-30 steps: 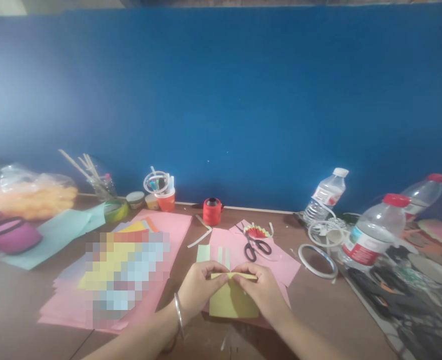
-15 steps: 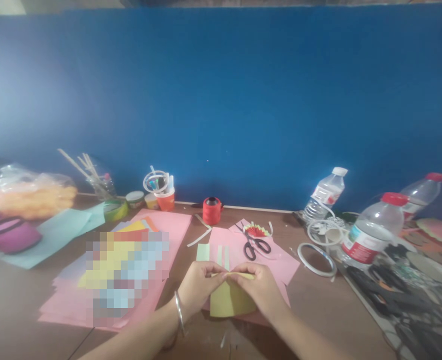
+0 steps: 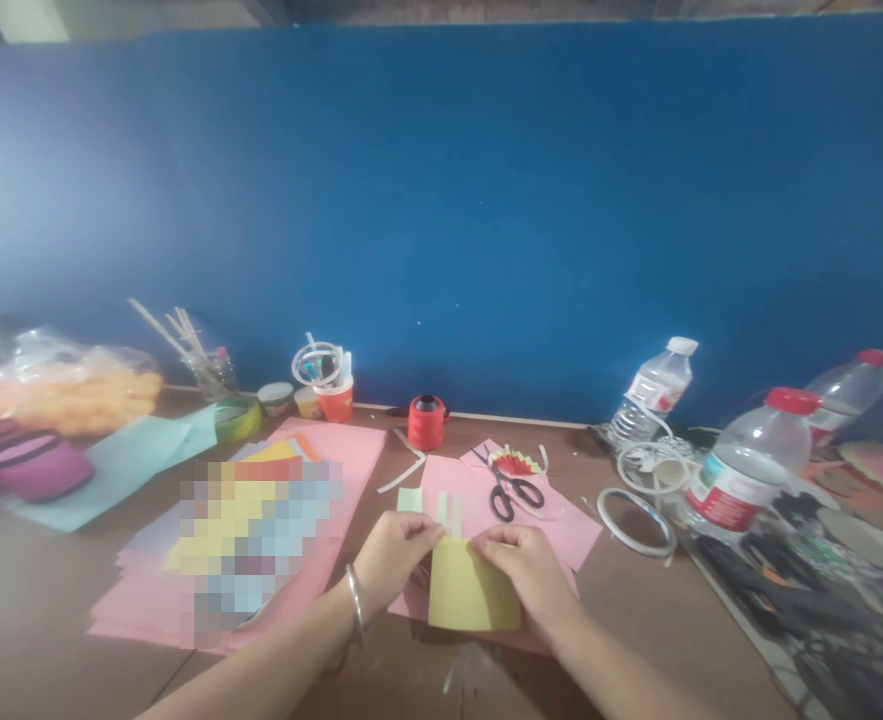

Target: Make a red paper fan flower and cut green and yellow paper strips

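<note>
A yellow sheet of paper (image 3: 475, 595) is held up in front of me, above pink paper on the table. My left hand (image 3: 396, 555), with a silver bangle at the wrist, is closed in a pinch at the sheet's top left corner. Thumb and fingers of my right hand (image 3: 523, 565) pinch its top edge toward the right. Just beyond lie pale paper strips (image 3: 450, 512) and a light green piece of paper (image 3: 410, 499). Black-handled scissors (image 3: 514, 495) rest on the pink paper (image 3: 568, 525), beside a red and yellow folded paper fan (image 3: 514, 461).
A red thread spool (image 3: 426, 424) stands at the back. On the left are stacked pink sheets (image 3: 358, 450), a cup of pens (image 3: 335, 402) and a purple bowl-like container (image 3: 40, 468). Tape rolls (image 3: 636, 522) and plastic bottles (image 3: 748, 465) stand to the right.
My hands have moved apart along the top edge of the yellow paper, from close together at its middle toward the sides. The sheet now shows more fully, and the view has shifted slightly.
</note>
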{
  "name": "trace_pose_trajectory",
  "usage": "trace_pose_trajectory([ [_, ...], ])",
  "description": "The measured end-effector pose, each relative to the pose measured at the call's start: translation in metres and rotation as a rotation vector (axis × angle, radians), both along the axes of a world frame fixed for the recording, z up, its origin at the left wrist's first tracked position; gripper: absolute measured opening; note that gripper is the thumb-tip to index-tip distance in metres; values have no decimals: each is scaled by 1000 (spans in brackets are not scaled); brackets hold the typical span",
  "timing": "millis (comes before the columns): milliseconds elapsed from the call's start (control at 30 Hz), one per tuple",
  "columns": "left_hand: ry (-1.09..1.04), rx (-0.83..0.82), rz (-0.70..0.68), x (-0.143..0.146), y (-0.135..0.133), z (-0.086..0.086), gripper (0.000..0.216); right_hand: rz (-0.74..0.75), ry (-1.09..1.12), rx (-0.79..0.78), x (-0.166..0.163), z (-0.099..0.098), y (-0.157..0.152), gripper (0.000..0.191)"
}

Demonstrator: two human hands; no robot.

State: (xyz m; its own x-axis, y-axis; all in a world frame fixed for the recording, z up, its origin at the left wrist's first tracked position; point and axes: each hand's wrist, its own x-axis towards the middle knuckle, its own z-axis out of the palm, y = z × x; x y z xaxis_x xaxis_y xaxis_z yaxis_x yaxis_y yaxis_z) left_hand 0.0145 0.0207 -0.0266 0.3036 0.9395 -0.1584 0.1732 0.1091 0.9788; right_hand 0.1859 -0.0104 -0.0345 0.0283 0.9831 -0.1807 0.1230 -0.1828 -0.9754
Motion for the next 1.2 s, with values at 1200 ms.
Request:
trace_pose_trajectory([
  [1200, -77, -95, 15, 3, -3, -1, 22, 210, -226, 38, 7, 12, 4, 17],
])
